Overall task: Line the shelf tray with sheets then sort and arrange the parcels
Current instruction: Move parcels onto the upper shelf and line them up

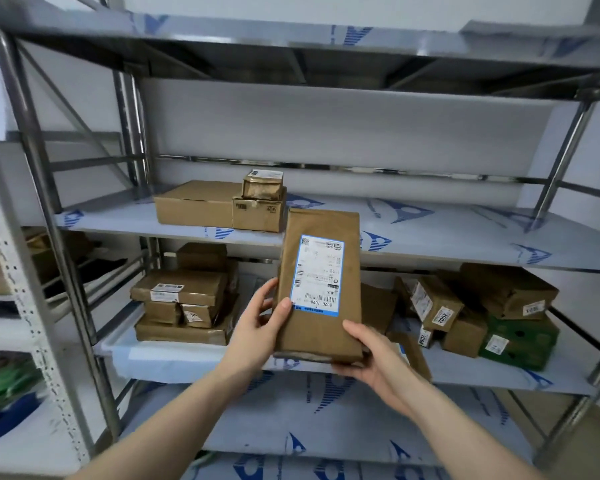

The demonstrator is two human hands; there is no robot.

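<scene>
Parcel (321,285) in both hands (257,327), shelf (430,237) behind

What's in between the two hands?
In the head view, a tall brown paper parcel with a blue-edged label sits between the left hand and right hand.

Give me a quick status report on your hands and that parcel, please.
Left hand and right hand both gripping the labelled brown parcel, upright before the shelves. Three boxes on middle shelf. Nothing blocking.
</scene>
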